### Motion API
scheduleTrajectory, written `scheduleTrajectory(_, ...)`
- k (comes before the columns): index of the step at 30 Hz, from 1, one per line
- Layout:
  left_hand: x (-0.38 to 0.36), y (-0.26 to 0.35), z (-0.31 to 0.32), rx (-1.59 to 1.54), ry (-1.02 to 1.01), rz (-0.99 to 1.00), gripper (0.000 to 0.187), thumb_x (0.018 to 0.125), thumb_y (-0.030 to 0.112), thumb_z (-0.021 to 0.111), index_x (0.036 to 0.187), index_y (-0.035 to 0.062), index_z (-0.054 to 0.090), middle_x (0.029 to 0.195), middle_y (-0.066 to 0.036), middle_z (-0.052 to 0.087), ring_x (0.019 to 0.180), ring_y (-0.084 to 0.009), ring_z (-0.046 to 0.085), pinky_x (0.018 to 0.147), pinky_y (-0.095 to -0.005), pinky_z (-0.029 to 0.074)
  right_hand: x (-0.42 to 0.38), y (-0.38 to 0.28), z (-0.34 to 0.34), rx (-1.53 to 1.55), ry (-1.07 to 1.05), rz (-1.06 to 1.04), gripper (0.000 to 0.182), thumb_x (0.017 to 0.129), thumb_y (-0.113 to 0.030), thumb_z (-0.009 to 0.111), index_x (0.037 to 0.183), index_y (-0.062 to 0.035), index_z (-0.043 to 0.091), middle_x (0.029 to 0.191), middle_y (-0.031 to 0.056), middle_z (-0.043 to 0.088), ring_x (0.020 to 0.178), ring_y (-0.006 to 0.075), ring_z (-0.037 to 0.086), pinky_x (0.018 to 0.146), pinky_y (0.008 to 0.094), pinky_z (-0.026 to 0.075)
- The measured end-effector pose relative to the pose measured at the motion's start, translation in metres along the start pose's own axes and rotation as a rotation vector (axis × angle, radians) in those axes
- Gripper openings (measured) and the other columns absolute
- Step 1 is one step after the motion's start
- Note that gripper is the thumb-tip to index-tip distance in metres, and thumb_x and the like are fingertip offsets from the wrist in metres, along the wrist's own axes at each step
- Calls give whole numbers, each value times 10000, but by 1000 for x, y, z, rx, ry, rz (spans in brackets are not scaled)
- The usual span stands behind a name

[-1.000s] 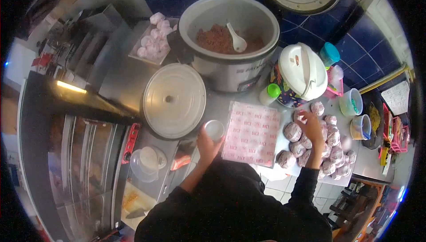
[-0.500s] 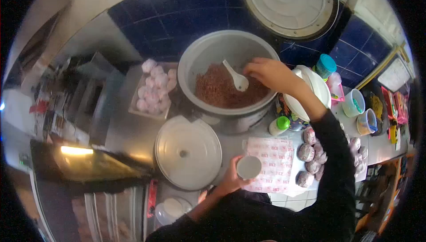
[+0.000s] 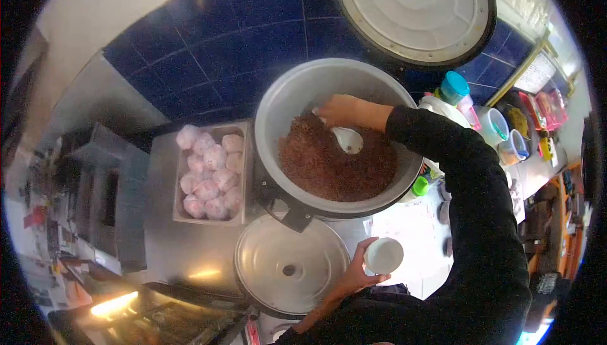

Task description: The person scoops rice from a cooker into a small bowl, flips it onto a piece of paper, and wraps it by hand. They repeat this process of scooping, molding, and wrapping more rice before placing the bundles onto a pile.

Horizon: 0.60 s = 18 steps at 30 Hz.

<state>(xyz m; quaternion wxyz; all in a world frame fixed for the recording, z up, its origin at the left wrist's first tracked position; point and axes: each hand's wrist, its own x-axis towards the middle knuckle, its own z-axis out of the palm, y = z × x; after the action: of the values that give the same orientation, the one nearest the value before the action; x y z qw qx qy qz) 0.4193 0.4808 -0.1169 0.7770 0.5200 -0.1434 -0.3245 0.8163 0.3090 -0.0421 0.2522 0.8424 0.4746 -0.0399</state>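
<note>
Compared with the earlier frames, my right hand has left the wrapped balls at the right and is now inside the large pot at the centre, closed around the handle of the white spoon. The spoon's bowl rests on the reddish-brown grains. My left hand, at lower centre, grasps a white cup, its mouth turned toward the view, beside the round lid. The metal counter carries, left of the pot, a tray of wrapped balls. Blue tiles line the wall behind; a large lid stands open at upper right, above a turquoise-topped container. A lit strip shows at lower left. My fingertips in the pot are blurred, and most of the spoon's handle is hidden by the hand. My right sleeve covers much of the right side, including most of the balls there. The pale sheets are washed out, their print illegible. The round lid's lower edge is partly behind my left forearm.
</note>
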Motion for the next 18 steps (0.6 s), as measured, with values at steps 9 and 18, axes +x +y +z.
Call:
scheduleTrajectory(9,-1,15,-9,-145,-51,19,1084,667,194,943,1503,86,262,1448,-108,376,1396,-251,380,1178,-443,312,-41,2,-64,-376,-196,-77,189,901,-354,655,882,-207,771,825,-51,724,855,181,698,886,399,459)
scheduleTrajectory(18,-5,17,-13,-165,-61,35,1097,660,189,953,1503,91,258,1444,-105,385,1386,-241,387,1165,-438,332,-39,-16,-42,-364,-573,391,187,919,-351,677,908,-205,793,855,2,745,840,241,720,671,413,495)
